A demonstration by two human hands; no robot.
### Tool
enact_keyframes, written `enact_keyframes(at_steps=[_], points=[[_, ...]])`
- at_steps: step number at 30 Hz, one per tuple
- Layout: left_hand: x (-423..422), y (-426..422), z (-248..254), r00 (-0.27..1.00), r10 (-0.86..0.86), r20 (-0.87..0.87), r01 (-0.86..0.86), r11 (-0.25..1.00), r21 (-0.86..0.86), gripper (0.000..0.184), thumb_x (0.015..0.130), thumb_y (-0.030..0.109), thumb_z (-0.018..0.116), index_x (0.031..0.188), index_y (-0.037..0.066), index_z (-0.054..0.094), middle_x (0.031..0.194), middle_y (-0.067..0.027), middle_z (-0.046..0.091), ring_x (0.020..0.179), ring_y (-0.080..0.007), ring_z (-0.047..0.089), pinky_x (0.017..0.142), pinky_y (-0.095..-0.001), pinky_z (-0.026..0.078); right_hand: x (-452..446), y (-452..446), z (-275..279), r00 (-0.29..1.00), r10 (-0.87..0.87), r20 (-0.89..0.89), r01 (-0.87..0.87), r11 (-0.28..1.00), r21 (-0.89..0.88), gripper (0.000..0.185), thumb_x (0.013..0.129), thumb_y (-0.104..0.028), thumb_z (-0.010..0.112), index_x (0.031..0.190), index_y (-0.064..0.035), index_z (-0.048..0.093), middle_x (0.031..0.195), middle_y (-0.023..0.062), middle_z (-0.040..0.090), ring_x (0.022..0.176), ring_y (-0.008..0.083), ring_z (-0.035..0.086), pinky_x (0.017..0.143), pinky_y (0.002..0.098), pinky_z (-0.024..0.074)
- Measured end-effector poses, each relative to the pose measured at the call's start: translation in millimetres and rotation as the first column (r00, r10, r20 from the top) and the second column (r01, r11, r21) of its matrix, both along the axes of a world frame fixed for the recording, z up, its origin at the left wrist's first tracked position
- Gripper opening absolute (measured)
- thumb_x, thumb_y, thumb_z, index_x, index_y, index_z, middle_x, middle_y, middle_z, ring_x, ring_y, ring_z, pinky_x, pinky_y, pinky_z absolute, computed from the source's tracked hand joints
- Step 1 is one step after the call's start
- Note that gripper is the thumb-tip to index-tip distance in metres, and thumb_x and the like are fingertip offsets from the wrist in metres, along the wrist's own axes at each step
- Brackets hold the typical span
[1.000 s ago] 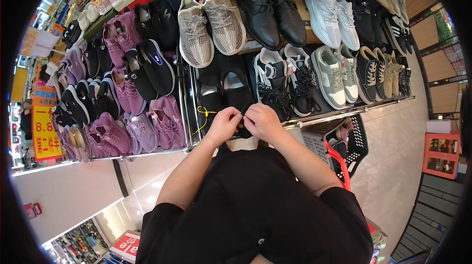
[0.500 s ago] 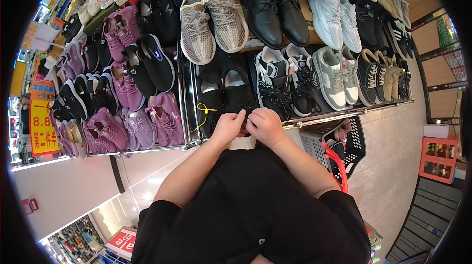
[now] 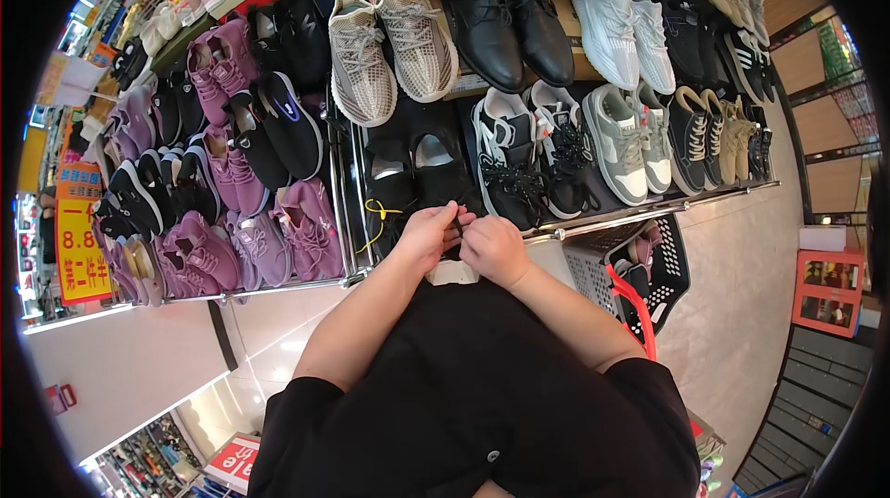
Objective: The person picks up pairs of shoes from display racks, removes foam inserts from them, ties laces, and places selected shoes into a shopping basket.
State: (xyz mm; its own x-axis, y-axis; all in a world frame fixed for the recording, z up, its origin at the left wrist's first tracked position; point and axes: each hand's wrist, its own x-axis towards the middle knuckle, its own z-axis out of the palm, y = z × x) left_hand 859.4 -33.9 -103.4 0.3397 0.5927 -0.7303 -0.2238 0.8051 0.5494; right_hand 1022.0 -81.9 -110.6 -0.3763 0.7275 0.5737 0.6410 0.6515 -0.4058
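Close together at the front edge of the rack, my left hand (image 3: 429,236) and my right hand (image 3: 496,249) are both closed, fingers pinched. Between them shows a bit of thin dark strand that looks like a black shoelace (image 3: 461,223); most of it is hidden by the fingers. Right behind the hands sits a pair of black shoes (image 3: 439,185) with pale insoles, their toes partly covered. A yellow cord (image 3: 378,210) loops beside the left shoe. Black-and-grey sneakers (image 3: 508,157) with black laces stand just to the right.
Beige knit sneakers (image 3: 415,39) and black leather shoes (image 3: 487,30) stand on the shelf above. Purple shoes (image 3: 311,231) fill the left rack. A metal rail (image 3: 640,217) edges the display. Below right is a basket (image 3: 669,280) with red handle and shoes inside.
My hands stay close together; the left has turned slightly, showing more of its fingers, and the right has dropped a little. The view has shifted slightly.
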Motion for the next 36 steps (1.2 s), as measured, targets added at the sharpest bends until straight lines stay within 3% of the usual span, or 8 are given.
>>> enact_keyframes(at_steps=[2, 5, 12, 15, 18, 21, 26, 36], points=[[-0.9, -0.4, 6.7, 0.997, 0.039, 0.072, -0.036, 0.998, -0.045, 0.025, 0.101, 0.030, 0.056, 0.107, 0.006, 0.062, 0.108, -0.0078, 0.068, 0.094, -0.0161, 0.062, 0.080, -0.0321, 0.049, -3.5, -0.7, 2.1, 0.988, -0.151, -0.018, 0.145, 0.971, -0.190, 0.019, 0.068, -0.015, 0.073, 0.077, -0.0082, 0.057, 0.079, 0.0052, 0.056, 0.075, 0.0247, 0.059, 0.063, 0.0369, 0.0467], [-8.1, 2.9, -2.6, 0.993, -0.010, 0.118, 0.016, 0.999, -0.047, 0.026, 0.101, 0.029, 0.056, 0.110, 0.006, 0.063, 0.108, -0.0071, 0.068, 0.096, -0.0167, 0.062, 0.083, -0.0327, 0.049, -6.7, -0.9, 21.2, 0.970, -0.227, -0.088, 0.200, 0.949, -0.244, 0.023, 0.071, -0.018, 0.074, 0.082, -0.0073, 0.058, 0.079, 0.0062, 0.057, 0.076, 0.0263, 0.060, 0.064, 0.0381, 0.0472], [-11.1, 3.4, -8.4, 0.985, -0.035, 0.169, 0.039, 0.999, -0.020, 0.027, 0.101, 0.028, 0.054, 0.111, 0.003, 0.061, 0.109, -0.0083, 0.065, 0.100, -0.0214, 0.063, 0.092, -0.0393, 0.050, -16.9, 10.2, 5.9, 0.963, -0.266, 0.033, 0.267, 0.939, -0.216, 0.017, 0.080, -0.019, 0.069, 0.087, -0.0061, 0.060, 0.077, 0.0077, 0.058, 0.073, 0.0282, 0.061, 0.064, 0.0399, 0.0482], [-12.3, 1.0, -6.3, 0.975, -0.025, 0.221, 0.027, 1.000, -0.005, 0.025, 0.101, 0.025, 0.053, 0.110, 0.003, 0.062, 0.110, -0.0094, 0.065, 0.100, -0.0224, 0.063, 0.094, -0.0401, 0.050, -16.6, 9.3, 2.2, 0.954, -0.301, -0.014, 0.280, 0.904, -0.324, 0.013, 0.083, -0.017, 0.066, 0.087, -0.0061, 0.060, 0.076, 0.0091, 0.058, 0.073, 0.0292, 0.062, 0.064, 0.0418, 0.0485], [-14.6, -0.8, 1.2, 0.957, -0.093, 0.274, 0.105, 0.994, -0.030, 0.024, 0.102, 0.024, 0.050, 0.110, 0.004, 0.062, 0.110, -0.0094, 0.066, 0.103, -0.0227, 0.063, 0.097, -0.0401, 0.048, -14.6, 4.7, 2.2, 0.936, -0.347, -0.059, 0.310, 0.892, -0.330, 0.012, 0.083, -0.016, 0.065, 0.085, -0.0063, 0.060, 0.074, 0.0098, 0.058, 0.073, 0.0298, 0.061, 0.062, 0.0430, 0.0483], [-11.7, -1.9, 2.0, 0.960, -0.156, 0.232, 0.192, 0.971, -0.143, 0.024, 0.102, 0.023, 0.049, 0.110, 0.005, 0.062, 0.109, -0.0093, 0.066, 0.105, -0.0224, 0.063, 0.099, -0.0396, 0.047, -13.1, 4.4, 11.8, 0.950, -0.309, 0.053, 0.311, 0.907, -0.283, 0.010, 0.082, -0.015, 0.065, 0.082, -0.0071, 0.059, 0.074, 0.0082, 0.056, 0.071, 0.0289, 0.061, 0.061, 0.0425, 0.0479], [-10.3, -4.4, -7.7, 0.950, 0.011, 0.311, 0.038, 0.988, -0.150, 0.023, 0.101, 0.021, 0.049, 0.109, 0.005, 0.063, 0.110, -0.0093, 0.067, 0.103, -0.0225, 0.063, 0.097, -0.0398, 0.048, -13.2, 1.8, 11.7, 0.958, -0.283, 0.040, 0.286, 0.950, -0.126, 0.010, 0.080, -0.010, 0.065, 0.078, -0.0084, 0.055, 0.075, 0.0055, 0.052, 0.068, 0.0251, 0.059, 0.059, 0.0384, 0.0476], [-9.2, 3.4, 2.5, 0.955, 0.177, 0.238, -0.142, 0.977, -0.160, 0.016, 0.095, 0.016, 0.060, 0.107, 0.005, 0.064, 0.116, -0.0096, 0.067, 0.112, -0.0249, 0.061, 0.098, -0.0395, 0.044, -17.4, -6.9, 11.1, 0.966, -0.259, 0.014, 0.255, 0.940, -0.228, 0.012, 0.079, -0.010, 0.066, 0.077, -0.0062, 0.054, 0.072, 0.0085, 0.056, 0.064, 0.0286, 0.062, 0.055, 0.0408, 0.0490]])
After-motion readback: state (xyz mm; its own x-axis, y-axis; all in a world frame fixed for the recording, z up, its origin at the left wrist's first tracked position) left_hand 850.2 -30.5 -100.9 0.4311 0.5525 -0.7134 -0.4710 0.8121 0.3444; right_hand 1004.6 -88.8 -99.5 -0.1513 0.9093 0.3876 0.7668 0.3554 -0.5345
